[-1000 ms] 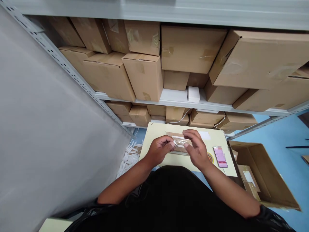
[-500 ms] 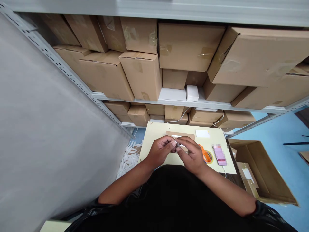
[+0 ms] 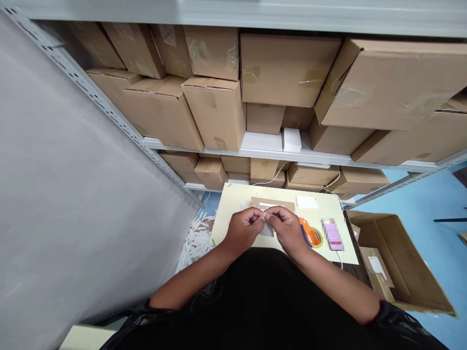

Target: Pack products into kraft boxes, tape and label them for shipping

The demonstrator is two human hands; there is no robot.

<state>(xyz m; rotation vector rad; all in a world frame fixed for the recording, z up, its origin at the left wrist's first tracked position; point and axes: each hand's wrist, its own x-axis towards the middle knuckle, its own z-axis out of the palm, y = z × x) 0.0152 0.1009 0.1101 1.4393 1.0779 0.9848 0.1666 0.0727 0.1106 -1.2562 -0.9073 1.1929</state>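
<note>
Over the pale table (image 3: 233,197), my left hand (image 3: 245,227) and my right hand (image 3: 286,228) meet with bent fingers, thumbs against forefingers. Both pinch the top of a small thin greyish sheet (image 3: 267,230), perhaps plastic, that shows below and between the fingertips. Its upper edge is mostly covered by the fingers, and I cannot make out its exact kind. Just beyond the hands lies a flat brown cardboard piece (image 3: 284,203) with a white strip on it. To the right of my right hand is an orange tape dispenser (image 3: 310,233) with a yellowish roll.
A phone (image 3: 332,234) with a cable and a white card (image 3: 307,201) lie on the table. Shelves with cardboard boxes (image 3: 215,114) rise in front. An open carton (image 3: 408,262) stands at the right. White paper strips (image 3: 191,243) are heaped by the left wall (image 3: 73,194).
My hands have turned and drawn slightly apart, with the fingers more curled. The greyish sheet now shows below the fingertips; before, only a small white and dark bit was visible. The view has shifted slightly.
</note>
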